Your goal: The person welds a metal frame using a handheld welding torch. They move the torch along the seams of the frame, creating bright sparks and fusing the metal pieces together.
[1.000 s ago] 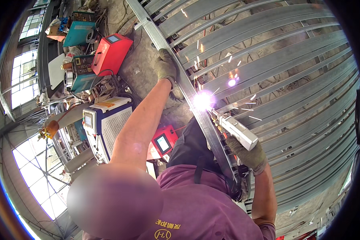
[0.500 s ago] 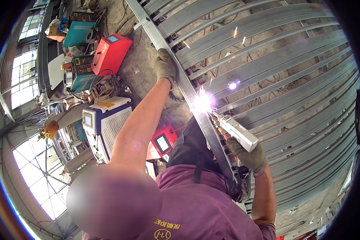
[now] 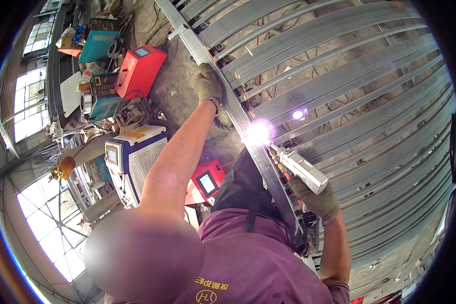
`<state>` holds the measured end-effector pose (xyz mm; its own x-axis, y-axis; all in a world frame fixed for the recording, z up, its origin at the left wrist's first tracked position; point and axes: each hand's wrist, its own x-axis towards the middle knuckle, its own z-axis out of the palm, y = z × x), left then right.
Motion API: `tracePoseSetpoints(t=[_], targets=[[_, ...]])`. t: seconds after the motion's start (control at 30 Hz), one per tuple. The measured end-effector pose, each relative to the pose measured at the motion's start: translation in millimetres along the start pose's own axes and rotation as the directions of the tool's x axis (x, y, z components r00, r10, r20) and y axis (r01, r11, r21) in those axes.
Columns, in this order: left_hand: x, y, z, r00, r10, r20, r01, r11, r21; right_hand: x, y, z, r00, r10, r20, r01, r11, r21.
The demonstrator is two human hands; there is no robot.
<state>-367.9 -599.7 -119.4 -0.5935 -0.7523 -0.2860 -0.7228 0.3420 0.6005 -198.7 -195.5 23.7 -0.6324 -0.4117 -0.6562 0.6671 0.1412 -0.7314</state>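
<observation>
My left hand (image 3: 209,85), in a dark greenish work glove, holds the outer edge of a long grey steel rail (image 3: 231,99) with its fingers bent against it. Lower down the rail, a bright white-violet weld glow (image 3: 259,133) hides the joint beneath. My right hand (image 3: 316,200), gloved alike, is closed round a pale handheld welding gun (image 3: 304,169). The gun's nozzle points up and left, right at the glow. Parallel steel slats (image 3: 334,86) run off the rail to the right, forming a large frame.
Left of the rail stand a red machine (image 3: 143,71), a white-and-blue cabinet (image 3: 137,157) and a red box with a screen (image 3: 207,181). Teal machines (image 3: 100,44) stand farther left. Cables lie on the concrete floor (image 3: 175,66) and beneath the slats.
Fewer sparks fly from the weld, while the glow stays bright at nearly the same spot. Both hands keep their holds, with hardly any movement.
</observation>
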Motion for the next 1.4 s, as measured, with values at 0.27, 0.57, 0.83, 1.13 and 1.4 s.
tracePoseSetpoints(t=[0.27,0.57,0.83,1.13,1.4], targets=[[22,-26,11,0.993,0.092,-0.07,-0.101,0.984,-0.146,-11,-12,7,0.995,0.091,-0.035,-0.095,0.985,-0.141],[21,-24,10,0.995,0.078,0.061,-0.061,0.966,-0.25,-24,6,29,0.984,-0.1,-0.148,0.076,0.984,-0.163],[25,-27,0,0.973,0.095,0.209,-0.07,0.99,-0.123,-24,0,28,0.991,-0.015,-0.136,-0.029,0.947,-0.319],[30,-33,-4,0.94,0.242,0.242,-0.184,0.953,-0.24,-22,-26,34,0.985,-0.005,-0.174,-0.063,0.921,-0.384],[52,-17,-47,0.813,0.062,0.579,-0.013,0.996,-0.089,-23,-55,56,0.953,0.131,-0.273,-0.23,0.898,-0.374]])
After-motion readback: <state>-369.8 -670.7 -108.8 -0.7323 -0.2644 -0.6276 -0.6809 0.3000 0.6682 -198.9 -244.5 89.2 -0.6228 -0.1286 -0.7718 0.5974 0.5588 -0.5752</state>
